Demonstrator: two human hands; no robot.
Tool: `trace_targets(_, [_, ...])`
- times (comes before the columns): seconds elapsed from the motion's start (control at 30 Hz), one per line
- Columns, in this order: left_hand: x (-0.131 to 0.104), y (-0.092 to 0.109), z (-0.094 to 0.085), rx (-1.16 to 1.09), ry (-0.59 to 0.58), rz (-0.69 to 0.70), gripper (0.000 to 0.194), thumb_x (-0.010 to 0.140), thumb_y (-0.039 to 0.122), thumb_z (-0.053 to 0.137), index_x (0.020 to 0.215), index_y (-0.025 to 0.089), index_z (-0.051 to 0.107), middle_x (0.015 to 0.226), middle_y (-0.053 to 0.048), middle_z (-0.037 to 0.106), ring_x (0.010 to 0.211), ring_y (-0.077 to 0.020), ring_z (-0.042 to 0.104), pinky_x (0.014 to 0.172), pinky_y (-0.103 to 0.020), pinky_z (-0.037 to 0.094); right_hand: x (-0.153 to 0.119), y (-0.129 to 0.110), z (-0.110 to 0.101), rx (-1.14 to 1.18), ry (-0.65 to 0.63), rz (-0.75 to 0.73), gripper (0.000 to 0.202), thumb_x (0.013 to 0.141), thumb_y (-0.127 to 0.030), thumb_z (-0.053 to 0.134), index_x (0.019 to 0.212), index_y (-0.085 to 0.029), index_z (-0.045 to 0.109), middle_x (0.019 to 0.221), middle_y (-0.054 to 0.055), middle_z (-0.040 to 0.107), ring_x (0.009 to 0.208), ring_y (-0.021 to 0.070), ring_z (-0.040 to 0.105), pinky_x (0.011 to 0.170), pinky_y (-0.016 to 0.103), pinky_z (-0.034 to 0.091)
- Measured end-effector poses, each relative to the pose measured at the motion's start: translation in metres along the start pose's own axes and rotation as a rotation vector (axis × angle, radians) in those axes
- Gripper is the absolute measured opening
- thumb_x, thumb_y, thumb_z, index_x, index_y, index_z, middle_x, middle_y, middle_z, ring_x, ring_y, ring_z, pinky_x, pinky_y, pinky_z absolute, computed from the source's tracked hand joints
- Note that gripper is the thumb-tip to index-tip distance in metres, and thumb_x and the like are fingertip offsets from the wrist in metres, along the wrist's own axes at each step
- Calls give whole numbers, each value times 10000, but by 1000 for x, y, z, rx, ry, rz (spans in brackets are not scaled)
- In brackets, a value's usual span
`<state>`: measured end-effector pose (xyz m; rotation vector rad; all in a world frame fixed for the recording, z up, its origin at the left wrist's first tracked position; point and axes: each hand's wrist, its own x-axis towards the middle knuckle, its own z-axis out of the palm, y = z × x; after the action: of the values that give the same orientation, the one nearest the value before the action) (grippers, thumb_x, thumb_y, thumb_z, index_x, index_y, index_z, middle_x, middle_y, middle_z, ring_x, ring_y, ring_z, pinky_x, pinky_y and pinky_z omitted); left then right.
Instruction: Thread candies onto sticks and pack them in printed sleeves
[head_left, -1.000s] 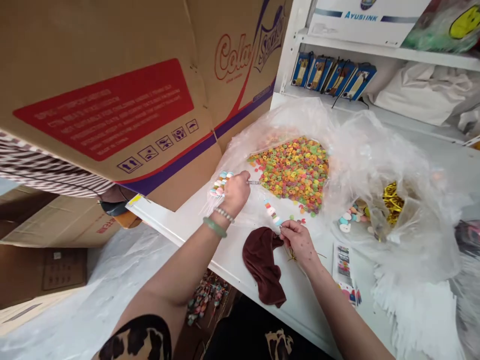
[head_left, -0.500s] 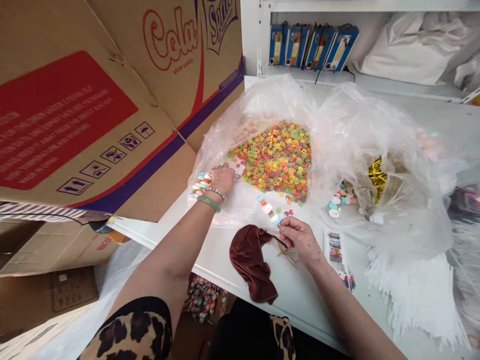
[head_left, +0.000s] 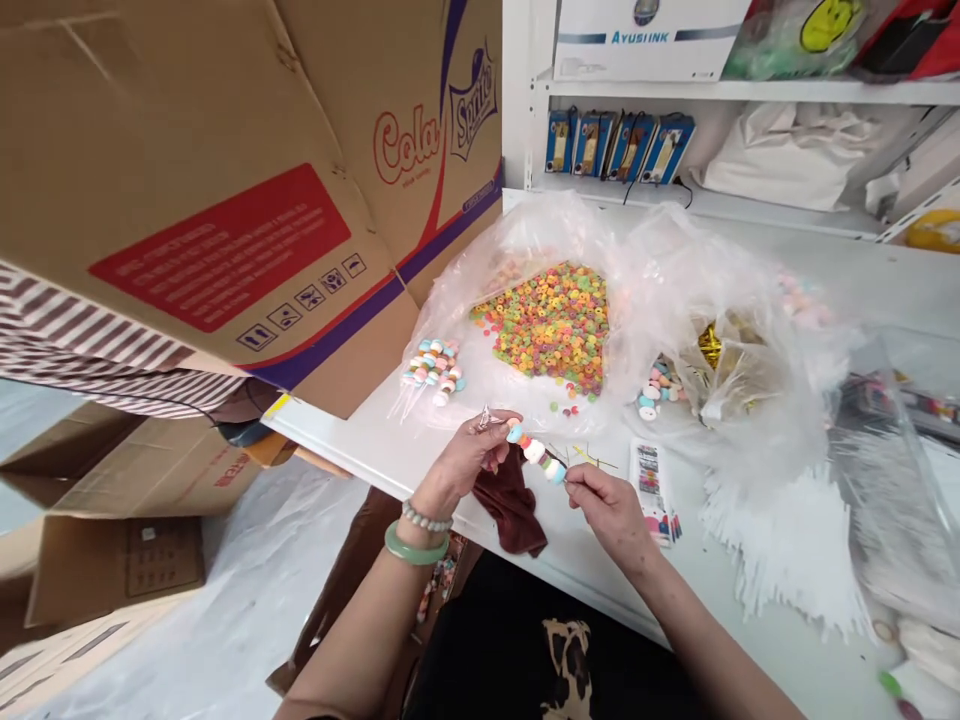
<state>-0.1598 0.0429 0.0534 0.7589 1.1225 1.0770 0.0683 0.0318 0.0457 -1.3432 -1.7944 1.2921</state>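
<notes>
A short row of coloured candies [head_left: 535, 452], threaded in a line, is held between both hands above the table's front edge. My left hand [head_left: 480, 450] pinches its upper left end, a beaded bracelet and a green bangle on the wrist. Its lower right end is in the closed fingers of my right hand [head_left: 600, 495]. Beneath lies a dark red cloth [head_left: 514, 510], with thin gold ties [head_left: 589, 458] just behind the candies. Several finished candy sticks [head_left: 435, 370] rest on the plastic at the left. Small ring candies [head_left: 555, 320] are heaped in a clear bag behind.
A large cardboard box [head_left: 300, 180] stands at the left. To the right are a clear bag with candies and gold ties [head_left: 710, 345], a printed card pack [head_left: 651, 480] and many white sticks [head_left: 795, 560]. Blue boxes [head_left: 630, 147] stand on the back shelf.
My left hand has come back from the candy sticks at the left to grip the row's far end. The row has been lifted toward me, and the view has shifted.
</notes>
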Motion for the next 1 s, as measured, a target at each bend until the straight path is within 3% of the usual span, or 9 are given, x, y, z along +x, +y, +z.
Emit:
trace_targets(0.2, [-32,-16,11,-89,77,88,409,752,471,718,1001,152,663,604,21,563,476,-74,455,429,-202,296,-35,-5,3,-111,23,-33,161,842,-289,485,729,-226,581,617,-35,560,598,132,505,594,240,357])
trace_targets(0.4, [-58,-21,28,-13,145,138,434,755,494,717,1015,153,650,523,35,542,437,-72,430,434,-204,263,-60,-2,1,-106,59,-30,174,845,-325,481,747,-226,585,626,-26,580,628,150,536,622,253,375])
trace_targets(0.53, [-66,-24,37,5,197,176,452,729,512,733,982,148,647,489,40,531,416,-68,407,429,-204,254,-71,-1,0,-109,73,-25,172,841,-316,477,751,-226,593,612,-27,580,615,152,531,619,261,374])
trace_targets(0.8, [-77,-31,48,60,143,183,486,717,515,731,1014,137,659,507,19,562,446,-84,453,446,-204,302,-84,-2,2,-92,89,-23,168,823,-307,470,733,-226,586,601,-32,578,599,148,520,611,258,362])
trace_targets(0.9, [-77,-40,51,89,211,226,512,716,524,717,1043,133,676,537,12,569,485,-103,488,470,-219,350,-86,-3,5,-54,83,4,168,812,-314,473,711,-225,571,594,-31,574,609,151,516,628,258,367])
trace_targets(1.0, [-81,-50,56,142,314,358,460,706,492,710,1005,143,704,664,-20,634,539,-116,511,532,-250,415,-90,-5,9,-11,58,12,193,793,-341,489,648,-222,535,586,-26,558,612,153,504,620,257,369])
